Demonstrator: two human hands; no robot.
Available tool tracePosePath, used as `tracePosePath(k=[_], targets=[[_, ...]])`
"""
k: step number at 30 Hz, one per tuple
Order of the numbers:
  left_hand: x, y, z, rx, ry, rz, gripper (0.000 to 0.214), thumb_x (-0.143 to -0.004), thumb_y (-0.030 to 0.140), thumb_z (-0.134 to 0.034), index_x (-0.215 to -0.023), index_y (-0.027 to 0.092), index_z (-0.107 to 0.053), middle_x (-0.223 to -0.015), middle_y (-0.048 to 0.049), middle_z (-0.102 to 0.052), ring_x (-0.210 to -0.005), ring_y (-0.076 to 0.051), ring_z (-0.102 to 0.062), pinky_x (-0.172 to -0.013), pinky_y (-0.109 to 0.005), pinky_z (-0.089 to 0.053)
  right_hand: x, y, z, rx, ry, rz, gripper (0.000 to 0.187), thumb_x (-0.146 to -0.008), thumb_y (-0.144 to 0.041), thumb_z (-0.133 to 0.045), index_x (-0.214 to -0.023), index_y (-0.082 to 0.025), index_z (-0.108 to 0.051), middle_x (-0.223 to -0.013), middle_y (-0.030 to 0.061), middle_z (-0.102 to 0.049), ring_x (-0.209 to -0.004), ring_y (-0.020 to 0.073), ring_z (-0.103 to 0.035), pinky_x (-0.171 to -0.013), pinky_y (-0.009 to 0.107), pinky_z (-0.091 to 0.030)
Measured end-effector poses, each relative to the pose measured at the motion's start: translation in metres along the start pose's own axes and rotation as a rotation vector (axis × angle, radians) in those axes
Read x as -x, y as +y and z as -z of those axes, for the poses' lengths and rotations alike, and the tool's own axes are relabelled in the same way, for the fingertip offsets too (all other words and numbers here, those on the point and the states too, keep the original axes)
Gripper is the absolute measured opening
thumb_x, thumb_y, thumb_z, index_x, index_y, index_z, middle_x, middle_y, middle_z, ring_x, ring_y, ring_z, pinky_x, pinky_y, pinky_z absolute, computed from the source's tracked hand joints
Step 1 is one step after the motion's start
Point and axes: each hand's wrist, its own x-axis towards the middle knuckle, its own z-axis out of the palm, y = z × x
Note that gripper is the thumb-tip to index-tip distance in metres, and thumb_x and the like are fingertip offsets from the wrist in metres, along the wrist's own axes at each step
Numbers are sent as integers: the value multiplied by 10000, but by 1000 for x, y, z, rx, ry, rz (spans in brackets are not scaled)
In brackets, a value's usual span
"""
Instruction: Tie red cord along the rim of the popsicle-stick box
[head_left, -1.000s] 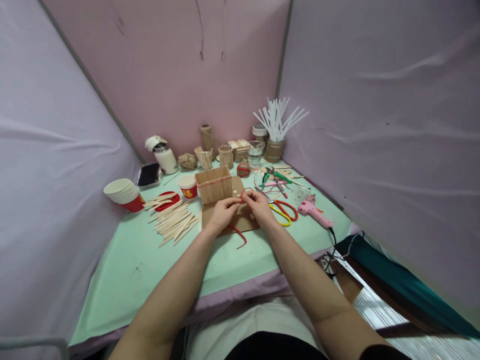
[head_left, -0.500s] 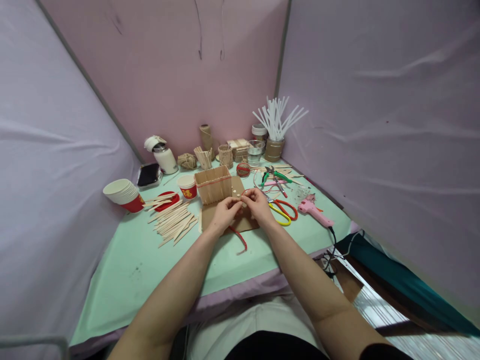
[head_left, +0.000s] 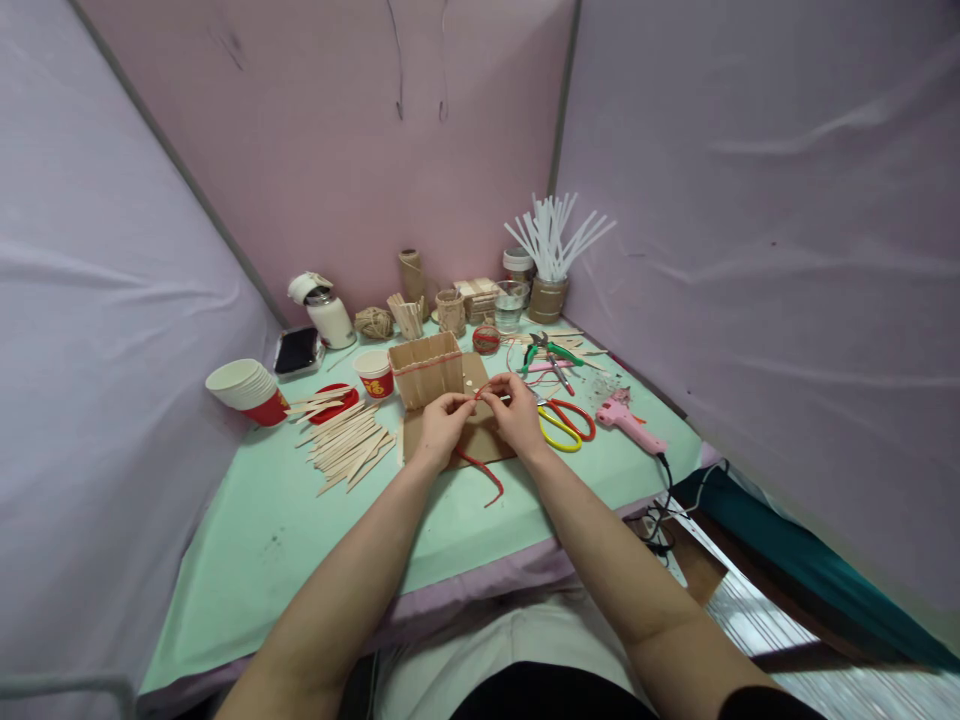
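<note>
A red cord (head_left: 484, 470) hangs below my left hand (head_left: 444, 428) and curls onto the green cloth; more of it shows between my fingertips. My left thumb and fingers pinch the cord. Close beside it, my right hand (head_left: 514, 412) is closed on the cord too, with its fingertips almost meeting the left ones. Both hands hover over a brown board (head_left: 480, 440). Behind my left hand stands a box of wooden craft sticks (head_left: 427, 380) with a red cord line along its upper edge. Small pale bits (head_left: 469, 386) lie on the board near it.
Loose craft sticks (head_left: 349, 445) and a paper cup (head_left: 373, 373) are left of the box. Scissors (head_left: 568, 424), green-handled pliers (head_left: 551, 355) and a pink glue gun (head_left: 630, 424) lie to the right. Jars, twine (head_left: 374, 322) and a glass of water (head_left: 510, 308) line the back.
My hands have drawn slightly apart, and red cord now shows between the fingertips. The cord's hanging end has shifted a little to the right.
</note>
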Motion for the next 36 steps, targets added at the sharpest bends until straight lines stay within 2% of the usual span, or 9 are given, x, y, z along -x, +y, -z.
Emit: tracePosePath(k=[3, 6, 9, 13, 26, 36], targets=[[0, -1, 0, -24, 8, 5, 226, -677, 332, -621, -787, 141, -669, -697, -34, -658, -626, -130, -569, -562, -223, -427, 3, -3, 0, 59, 8, 30, 176, -767, -313, -541, -906, -210, -507, -819, 34, -646, -785, 175, -611, -710, 316, -458], [0, 0, 1, -116, 1, -64, 197, -684, 311, -612, -770, 148, -683, -732, -40, -677, -672, -144, -587, -631, -244, -444, 4, -4, -1, 83, 15, 41, 179, -768, -309, -534, -915, -209, -511, -813, 34, -642, -776, 177, -610, -696, 315, -457], [1, 2, 2, -199, -21, -135, 174, -698, 283, -599, -762, 153, -694, -772, -47, -692, -709, -155, -600, -681, -259, -452, 3, -3, -1, 80, 23, 35, 182, -761, -306, -537, -912, -208, -511, -807, 30, -633, -769, 176, -609, -690, 313, -460], [4, 5, 2, -216, -43, -142, 185, -716, 271, -582, -789, 147, -697, -807, -60, -698, -733, -163, -611, -696, -265, -458, 1, 0, -1, 42, 27, 16, 187, -750, -297, -555, -904, -207, -500, -800, 26, -622, -758, 171, -610, -703, 315, -468], [3, 2, 1, -103, -46, -50, 242, -699, 367, -599, -763, 148, -680, -698, -25, -654, -588, -118, -535, -562, -224, -410, 1, 2, -1, 14, 9, -13, 196, -744, -319, -567, -892, -206, -508, -796, 26, -622, -744, 166, -602, -714, 318, -475], [1, -3, 0, 17, -9, -40, 208, -664, 334, -635, -753, 153, -685, -759, -33, -674, -714, -141, -573, -660, -234, -427, 2, 1, -1, 8, 4, 18, 164, -767, -315, -543, -885, -207, -511, -817, 30, -607, -765, 167, -595, -721, 318, -475]])
